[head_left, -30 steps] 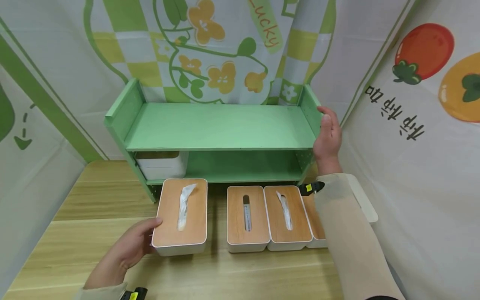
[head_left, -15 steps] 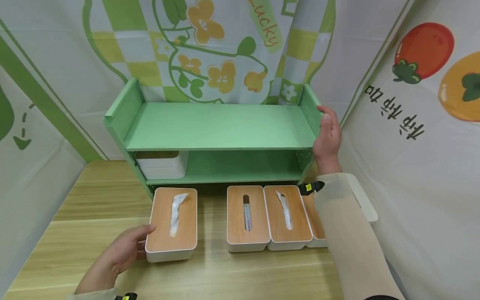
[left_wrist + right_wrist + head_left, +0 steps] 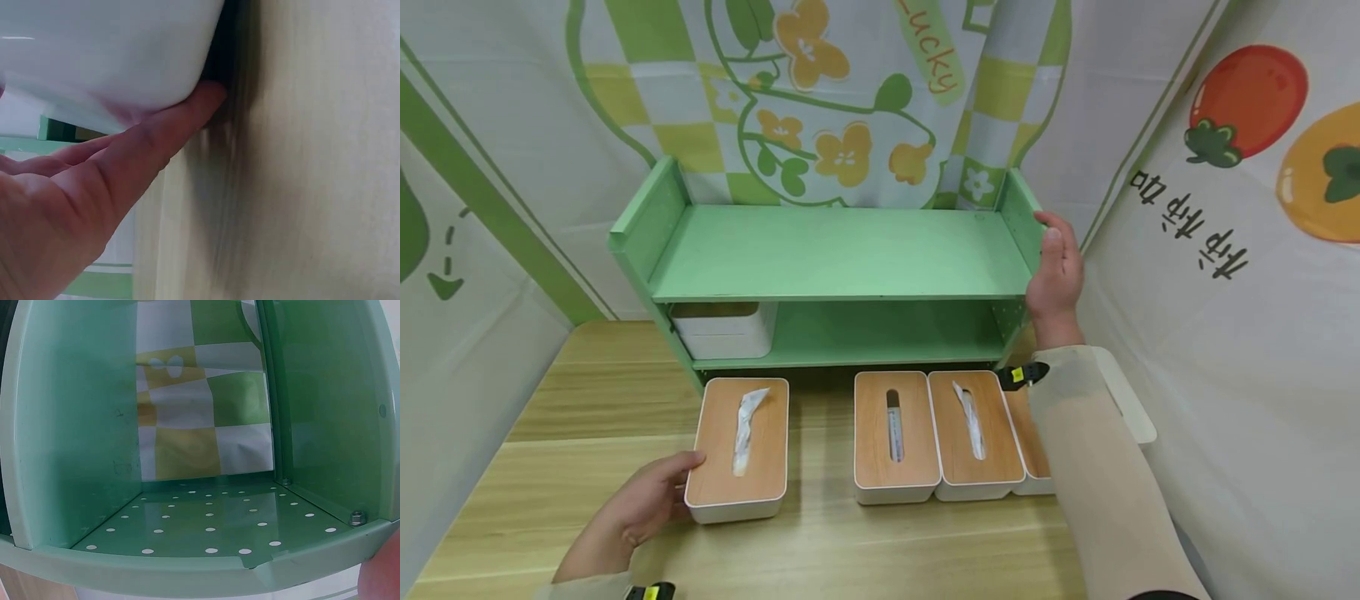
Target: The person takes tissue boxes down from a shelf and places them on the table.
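A white tissue box (image 3: 752, 500) with a wood-look lid and tissue sticking out of its slot is at the left, before the shelf. My left hand (image 3: 643, 504) holds its left side, thumb on the lid's edge; in the left wrist view a finger (image 3: 156, 140) lies under the box's lower corner. At the right, my right hand (image 3: 1056, 287) holds the right side panel of the green two-tier shelf (image 3: 842, 250), fingertips at the panel's upper edge. Only a small part of that hand (image 3: 382, 569) shows in the right wrist view.
Several similar tissue boxes (image 3: 897, 492) stand in a row right of centre, partly hidden by the right forearm. A white box (image 3: 726, 337) sits at the left of the lower tier. Printed curtains (image 3: 865, 100) surround the wooden table (image 3: 820, 550).
My left hand has moved the tissue box left and slightly toward me, away from the row. My right hand stays on the shelf's side panel.
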